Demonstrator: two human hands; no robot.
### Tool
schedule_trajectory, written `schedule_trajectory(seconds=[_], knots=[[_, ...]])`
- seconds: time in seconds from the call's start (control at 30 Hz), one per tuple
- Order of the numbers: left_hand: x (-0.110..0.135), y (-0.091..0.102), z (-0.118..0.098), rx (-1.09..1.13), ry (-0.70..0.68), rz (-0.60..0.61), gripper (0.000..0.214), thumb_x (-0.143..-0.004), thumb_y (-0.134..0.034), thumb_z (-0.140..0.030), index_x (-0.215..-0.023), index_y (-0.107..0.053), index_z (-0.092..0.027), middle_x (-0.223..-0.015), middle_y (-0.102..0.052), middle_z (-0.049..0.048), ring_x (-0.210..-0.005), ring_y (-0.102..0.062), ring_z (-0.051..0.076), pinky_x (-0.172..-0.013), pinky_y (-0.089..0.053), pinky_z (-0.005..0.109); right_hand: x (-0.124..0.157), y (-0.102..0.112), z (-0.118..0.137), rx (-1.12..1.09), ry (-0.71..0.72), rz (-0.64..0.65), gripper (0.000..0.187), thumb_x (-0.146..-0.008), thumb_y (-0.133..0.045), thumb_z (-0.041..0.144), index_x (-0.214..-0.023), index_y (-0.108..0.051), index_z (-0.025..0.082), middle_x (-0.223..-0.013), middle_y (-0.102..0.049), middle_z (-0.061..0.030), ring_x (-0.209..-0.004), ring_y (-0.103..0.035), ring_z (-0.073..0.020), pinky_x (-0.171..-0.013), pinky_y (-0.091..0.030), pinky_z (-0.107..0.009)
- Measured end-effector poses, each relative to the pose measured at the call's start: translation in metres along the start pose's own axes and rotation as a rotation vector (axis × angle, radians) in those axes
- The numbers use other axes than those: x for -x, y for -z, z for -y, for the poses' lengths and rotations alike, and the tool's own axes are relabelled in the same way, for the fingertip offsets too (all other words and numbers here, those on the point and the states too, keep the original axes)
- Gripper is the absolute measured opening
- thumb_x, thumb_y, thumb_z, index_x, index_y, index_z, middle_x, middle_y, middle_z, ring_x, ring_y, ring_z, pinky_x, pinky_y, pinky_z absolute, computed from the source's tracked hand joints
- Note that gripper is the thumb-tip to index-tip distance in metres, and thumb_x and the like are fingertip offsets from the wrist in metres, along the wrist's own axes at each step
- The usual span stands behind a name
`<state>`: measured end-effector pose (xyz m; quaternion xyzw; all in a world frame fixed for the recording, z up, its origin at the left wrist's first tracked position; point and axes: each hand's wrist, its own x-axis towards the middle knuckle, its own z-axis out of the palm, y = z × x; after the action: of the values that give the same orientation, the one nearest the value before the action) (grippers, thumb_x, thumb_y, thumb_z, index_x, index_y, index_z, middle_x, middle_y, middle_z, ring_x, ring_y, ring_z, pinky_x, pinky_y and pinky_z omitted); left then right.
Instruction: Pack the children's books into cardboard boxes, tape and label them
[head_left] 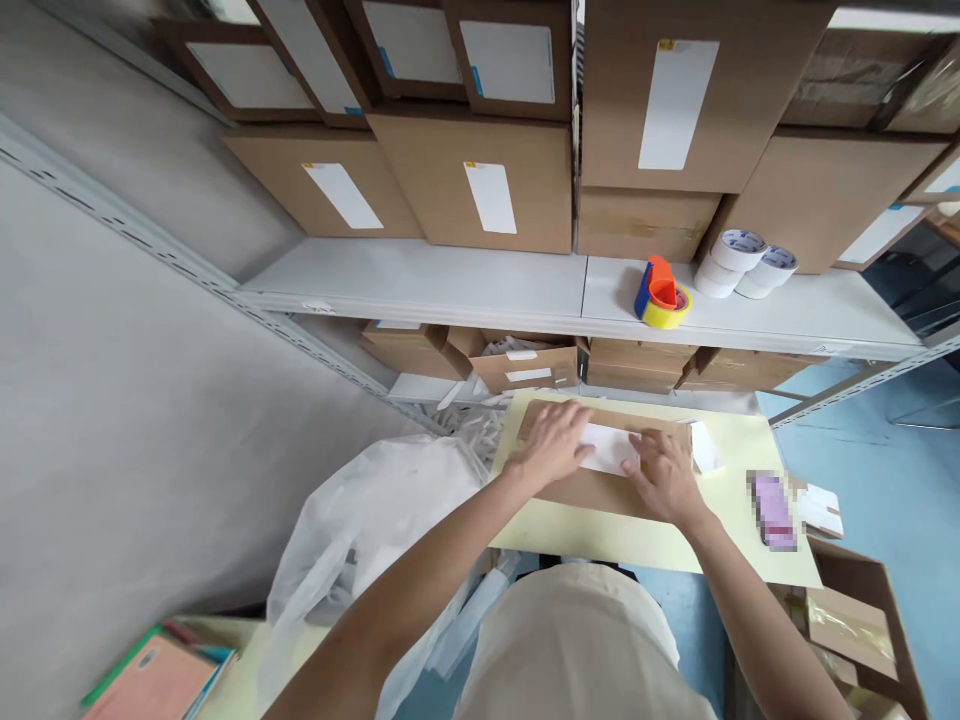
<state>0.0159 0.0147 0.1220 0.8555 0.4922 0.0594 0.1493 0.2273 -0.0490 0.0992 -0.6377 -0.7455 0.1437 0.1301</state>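
On the pale yellow table (570,530) lies a flat cardboard box (600,492), with a white label (606,448) on its top face. My left hand (553,440) rests on the box at the label's left end, fingers spread. At the right end of the label, my right hand (664,472) lies on the box with its thumb at the label's edge and its fingers apart. Neither hand grasps anything; both press flat. A white paper piece (703,447) sits just right of the box.
A blurred purple item (774,510) lies on the table's right side. Behind, a grey shelf (420,275) carries boxes, a tape dispenser (661,295) and white tape rolls (739,262). A white plastic bag (382,500) stands left; an open carton (885,600) is at lower right.
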Motion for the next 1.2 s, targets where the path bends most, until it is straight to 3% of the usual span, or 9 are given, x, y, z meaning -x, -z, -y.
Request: schedule_trajectory(seconds=[0.1,0.27,0.43,0.53,0.73,0.8,0.93,1.1,1.2], knots=[[0.013,-0.016,0.009,0.030,-0.332,0.108,0.071,-0.089,-0.059,-0.049,-0.151,-0.040,-0.021,-0.159,-0.037,0.0170,-0.148,-0.031,0.033,-0.121,-0.018,0.053,0.004,-0.017,0.005,0.171,0.202,0.092,0.073,-0.097,-0.030,0.063,-0.153,-0.040,0.017,-0.158,-0.039,-0.0163,-0.147,-0.034,-0.0330,-0.115,-0.030,-0.054],[0.031,-0.027,0.044,-0.051,-0.324,0.126,0.087,-0.084,-0.061,-0.061,-0.156,-0.030,-0.024,-0.162,-0.029,0.0169,-0.151,-0.024,0.036,-0.120,-0.006,0.062,0.019,-0.034,-0.003,0.357,0.010,-0.005,0.075,-0.098,-0.027,0.062,-0.155,-0.034,0.014,-0.158,-0.037,-0.0188,-0.146,-0.034,-0.0391,-0.116,-0.018,-0.067],[0.040,-0.023,0.054,-0.046,-0.503,0.139,0.088,-0.079,-0.061,-0.070,-0.154,-0.035,-0.032,-0.161,-0.035,0.0132,-0.151,-0.023,0.038,-0.117,-0.009,0.067,0.032,-0.043,0.016,0.371,0.182,-0.004,0.074,-0.097,-0.032,0.062,-0.156,-0.033,0.018,-0.161,-0.032,-0.0130,-0.149,-0.029,-0.0359,-0.118,-0.020,-0.062],[0.043,-0.018,0.063,-0.028,-0.512,0.125,0.082,-0.080,-0.060,-0.070,-0.150,-0.042,-0.031,-0.158,-0.039,0.0144,-0.149,-0.027,0.039,-0.116,-0.010,0.070,0.043,-0.046,0.019,0.364,0.125,0.023,0.067,-0.099,-0.032,0.057,-0.155,-0.034,0.021,-0.159,-0.036,-0.0113,-0.148,-0.032,-0.0352,-0.117,-0.023,-0.063],[0.051,-0.019,0.079,0.086,-0.242,0.033,0.061,-0.084,-0.064,-0.059,-0.137,-0.059,-0.028,-0.158,-0.039,0.0168,-0.147,-0.030,0.042,-0.114,-0.016,0.073,0.062,-0.030,0.004,0.314,-0.148,-0.056,0.057,-0.100,-0.033,0.053,-0.146,-0.050,0.025,-0.159,-0.038,-0.0128,-0.148,-0.032,-0.0366,-0.115,-0.025,-0.065],[0.048,-0.025,0.066,0.127,-0.043,-0.054,0.067,-0.082,-0.067,-0.058,-0.138,-0.057,-0.024,-0.160,-0.033,0.0201,-0.147,-0.029,0.044,-0.112,-0.022,0.072,0.056,-0.023,0.006,0.229,-0.334,-0.132,0.062,-0.098,-0.033,0.056,-0.150,-0.044,0.023,-0.163,-0.030,-0.0164,-0.149,-0.028,-0.0388,-0.111,-0.032,-0.065],[0.034,-0.031,0.028,0.139,0.329,-0.105,0.098,-0.081,-0.061,-0.066,-0.155,-0.029,-0.010,-0.162,-0.017,0.0297,-0.149,-0.016,0.051,-0.106,-0.028,0.076,0.030,-0.016,0.019,-0.009,-0.691,-0.167,0.097,-0.086,-0.045,0.070,-0.159,-0.015,0.013,-0.163,-0.019,-0.0265,-0.147,-0.030,-0.0440,-0.102,-0.043,-0.061],[0.026,-0.029,0.034,0.255,0.426,-0.097,0.109,-0.079,-0.067,-0.060,-0.158,-0.013,-0.007,-0.165,-0.005,0.0272,-0.149,-0.021,0.046,-0.108,-0.041,0.059,0.024,-0.021,0.017,-0.135,-0.764,-0.205,0.120,-0.071,-0.063,0.072,-0.159,-0.008,0.013,-0.164,-0.018,-0.0233,-0.147,-0.027,-0.0450,-0.108,-0.038,-0.061],[0.031,-0.028,0.061,0.463,0.517,-0.042,0.105,-0.079,-0.067,-0.058,-0.156,-0.018,-0.006,-0.162,-0.023,0.0268,-0.145,-0.036,0.039,-0.112,-0.041,0.049,0.039,-0.024,0.002,-0.354,-0.767,-0.288,0.110,-0.075,-0.058,0.071,-0.158,-0.015,0.013,-0.161,-0.028,-0.0224,-0.147,-0.030,-0.0389,-0.112,-0.036,-0.055]])
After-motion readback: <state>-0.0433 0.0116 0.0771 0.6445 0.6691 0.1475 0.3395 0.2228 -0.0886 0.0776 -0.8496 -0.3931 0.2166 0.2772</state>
